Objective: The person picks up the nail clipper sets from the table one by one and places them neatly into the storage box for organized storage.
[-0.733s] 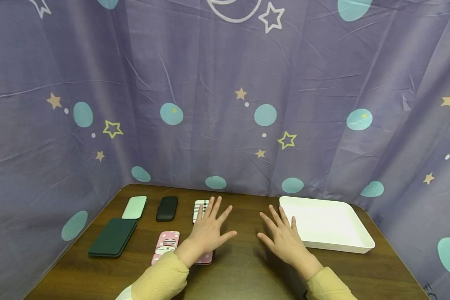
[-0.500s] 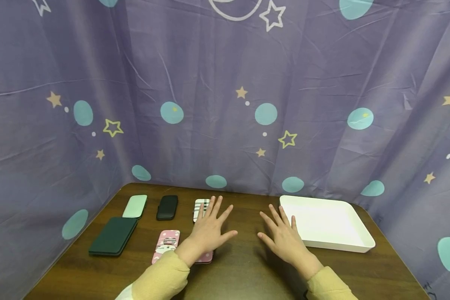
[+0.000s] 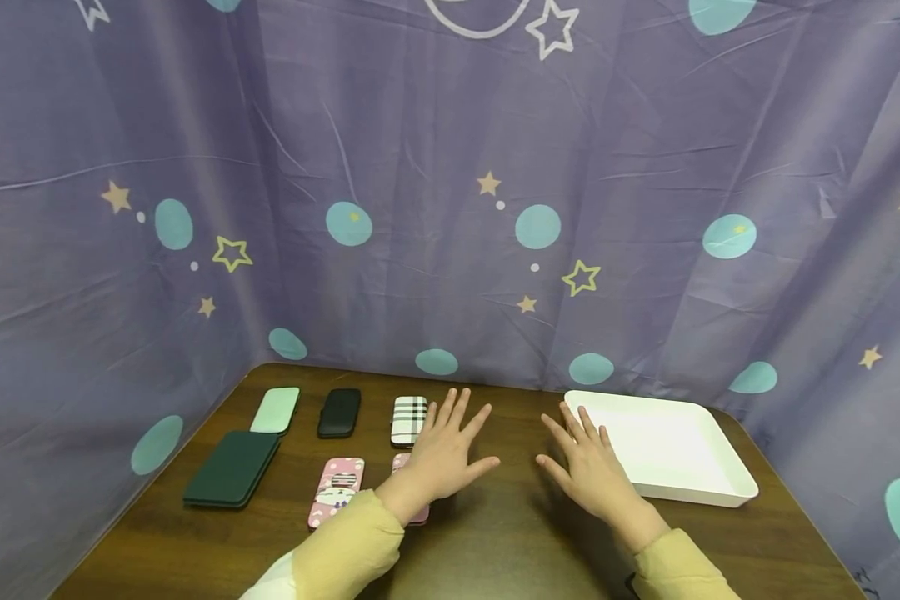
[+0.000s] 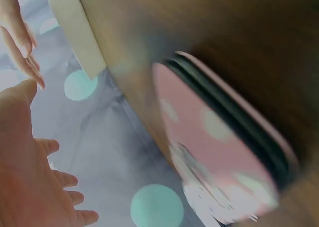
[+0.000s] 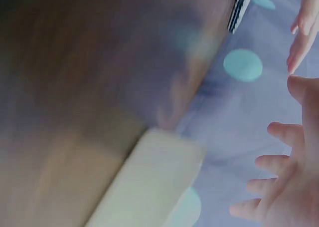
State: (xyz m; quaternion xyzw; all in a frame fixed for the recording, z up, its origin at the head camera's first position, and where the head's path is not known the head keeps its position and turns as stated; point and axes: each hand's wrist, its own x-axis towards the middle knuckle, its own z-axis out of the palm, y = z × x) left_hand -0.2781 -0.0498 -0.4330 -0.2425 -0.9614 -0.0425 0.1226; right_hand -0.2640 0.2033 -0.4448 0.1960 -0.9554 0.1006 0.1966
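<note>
My left hand [image 3: 444, 458], fingers spread straight, hovers palm down over a pink dotted case [image 3: 420, 514] and hides much of it. In the left wrist view this pink case [image 4: 214, 137] shows a cartoon print and dark layers along its side. Just beyond the fingers lies a white plaid case [image 3: 408, 421]. A second pink case [image 3: 336, 492] with a cartoon figure rests left of the wrist. My right hand [image 3: 594, 471] is also spread and holds nothing; its fingers overlap the near left corner of the white tray [image 3: 693, 495] in the head view.
At the table's left side lie a dark green flat case [image 3: 232, 468], a mint case [image 3: 276, 410] and a black case [image 3: 340, 412]. A purple curtain [image 3: 435, 283] with stars hangs right behind the wooden table [image 3: 487, 550].
Both hands have drifted to the right, still spread. More of the plaid case and the pink case under the left hand shows now. The head view has turned slightly.
</note>
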